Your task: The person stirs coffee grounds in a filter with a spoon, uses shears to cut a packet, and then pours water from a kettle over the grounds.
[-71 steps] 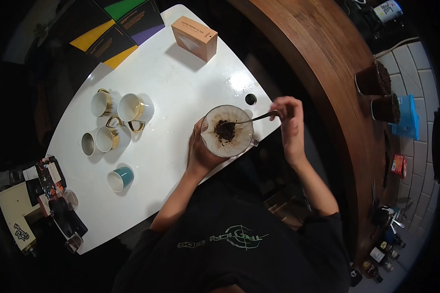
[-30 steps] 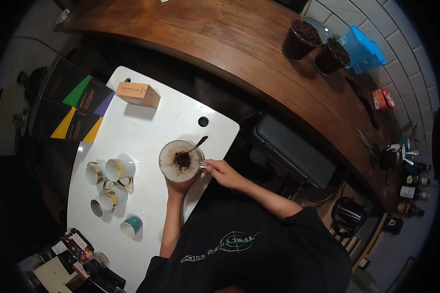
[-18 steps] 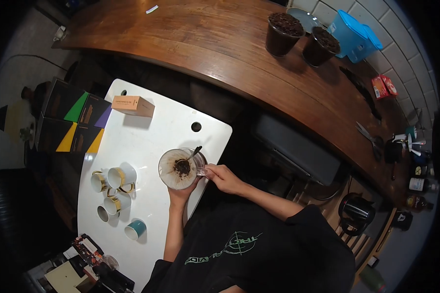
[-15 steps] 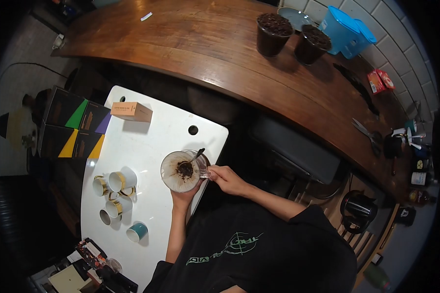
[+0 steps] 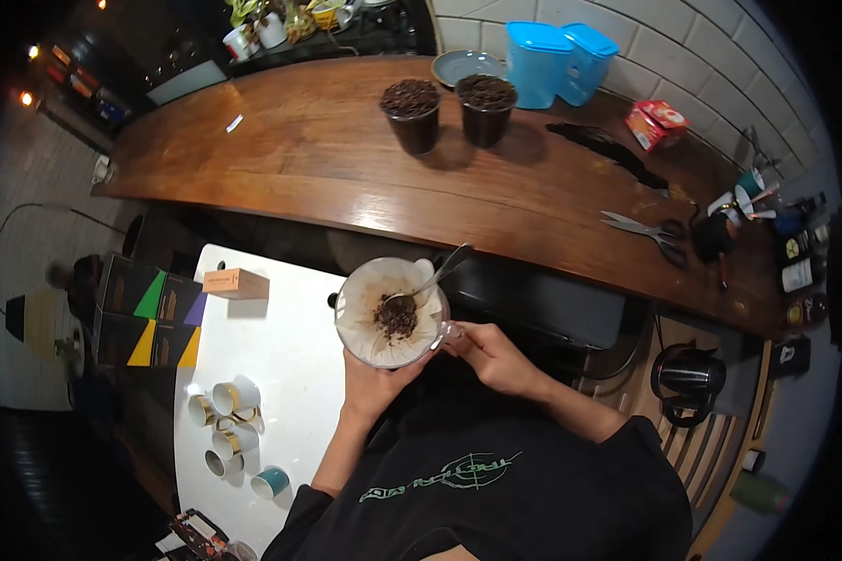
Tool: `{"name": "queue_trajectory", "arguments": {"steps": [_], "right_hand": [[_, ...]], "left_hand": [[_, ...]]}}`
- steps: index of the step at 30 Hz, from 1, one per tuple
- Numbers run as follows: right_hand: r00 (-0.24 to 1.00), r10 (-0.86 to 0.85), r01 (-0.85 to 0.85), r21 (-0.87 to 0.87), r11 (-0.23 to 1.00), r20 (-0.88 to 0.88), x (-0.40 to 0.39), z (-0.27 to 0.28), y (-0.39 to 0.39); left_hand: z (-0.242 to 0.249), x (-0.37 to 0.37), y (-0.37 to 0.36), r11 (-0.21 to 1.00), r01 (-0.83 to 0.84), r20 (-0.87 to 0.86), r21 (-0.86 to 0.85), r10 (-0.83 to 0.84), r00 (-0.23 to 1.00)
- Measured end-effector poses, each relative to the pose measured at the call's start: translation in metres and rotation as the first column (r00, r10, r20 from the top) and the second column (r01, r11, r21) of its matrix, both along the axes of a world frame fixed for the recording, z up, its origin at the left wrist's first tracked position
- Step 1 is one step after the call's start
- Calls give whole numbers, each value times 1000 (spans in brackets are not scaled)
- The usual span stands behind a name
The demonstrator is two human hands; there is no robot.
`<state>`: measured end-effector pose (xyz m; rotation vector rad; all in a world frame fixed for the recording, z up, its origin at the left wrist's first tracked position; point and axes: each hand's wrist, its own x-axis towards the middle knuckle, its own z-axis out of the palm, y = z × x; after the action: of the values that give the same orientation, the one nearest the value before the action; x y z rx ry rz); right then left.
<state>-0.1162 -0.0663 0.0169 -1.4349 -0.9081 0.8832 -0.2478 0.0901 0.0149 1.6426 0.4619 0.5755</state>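
Close to my chest is a coffee dripper (image 5: 344, 332) lined with a pale paper filter (image 5: 370, 280). Dark wet coffee grounds (image 5: 398, 323) lie in the bottom and cling to the filter's sides. A metal spoon (image 5: 449, 265) rests in the filter, its handle sticking out past the rim. My left hand (image 5: 376, 383) is wrapped round the dripper from below, its fingers mostly hidden. With closed fingers my right hand (image 5: 498, 360) grips the clear handle (image 5: 447, 335) on the right side. Whether a glass vessel sits beneath the dripper is hidden.
Several cups (image 5: 236, 397) and a small cardboard box (image 5: 236, 283) stand on the white table (image 5: 295, 346). Across the wooden counter (image 5: 327, 140) are two dark-filled plastic cups (image 5: 486, 107), blue containers (image 5: 538, 65), scissors (image 5: 660, 234) and a red box (image 5: 655, 124). A black kettle (image 5: 688, 379) stands at right.
My hands have lifted the dripper closer to the camera and moved it right, away from over the white table. The view has tilted up, showing more of the counter's far side.
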Motion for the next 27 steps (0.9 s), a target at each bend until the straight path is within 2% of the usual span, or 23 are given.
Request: {"name": "queue_trajectory", "arguments": {"steps": [2,4,6,10,11,13,16,17,18,20,21,25,27], "right_hand": [[997,-74,74,11,997,35,10,13,-18],[990,-139,137,43,990,39,18,31,-32],[979,-191,188,45,981,66,30,44,-48],[954,-296,289,128,949,42,49,57,-71],[950,-308,298,143,944,51,54,59,-77],[943,-332,331,95,939,-6,65,64,-90],[928,-373,368,149,918,5,81,69,-106],[925,-379,375,148,915,0,85,69,-109],[910,-414,408,152,900,8,90,65,-112],[893,-450,442,163,882,20,102,59,-119],[889,-458,454,153,878,-10,109,54,-123],[869,-475,492,156,856,-136,130,47,-132],[860,-499,511,153,846,-108,139,41,-133]], "left_hand": [[10,16,-5,958,128,-71,258,-113,991],[28,37,-14,953,157,-55,259,-148,987],[41,60,-26,987,158,136,39,-162,977],[55,101,-38,959,250,161,130,-269,950],[55,110,-41,938,274,177,212,-312,933],[54,130,-45,901,314,169,300,-374,912],[54,164,-58,884,275,260,379,-386,885],[58,172,-62,886,349,208,307,-420,883],[59,179,-66,881,352,210,317,-427,879],[60,197,-72,845,359,227,397,-470,853],[56,206,-72,803,320,207,502,-471,857],[48,237,-77,763,340,165,550,-498,851],[38,252,-77,768,371,154,522,-514,844]]}}
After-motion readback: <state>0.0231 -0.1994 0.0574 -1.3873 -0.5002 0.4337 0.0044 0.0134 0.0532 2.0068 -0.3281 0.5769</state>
